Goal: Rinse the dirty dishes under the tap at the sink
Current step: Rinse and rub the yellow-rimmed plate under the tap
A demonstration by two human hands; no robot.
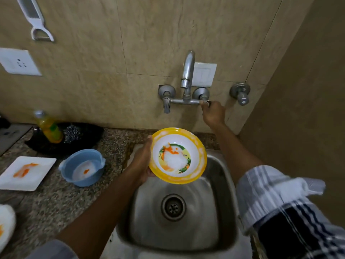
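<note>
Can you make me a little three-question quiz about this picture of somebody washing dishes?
1. True or false: the left hand holds the yellow-rimmed bowl over the sink.
2. What does the right hand grip?
A. the right tap handle
B. the blue bowl
C. the dish soap bottle
3. Which flat dish with orange smears lies on the counter?

Key:
1. True
2. A
3. The square white plate

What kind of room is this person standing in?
Most likely a home kitchen. A small steel sink is set into a speckled stone counter under a wall tap, soiled dishes wait beside it, and a peeler hangs on the tiled wall.
</note>
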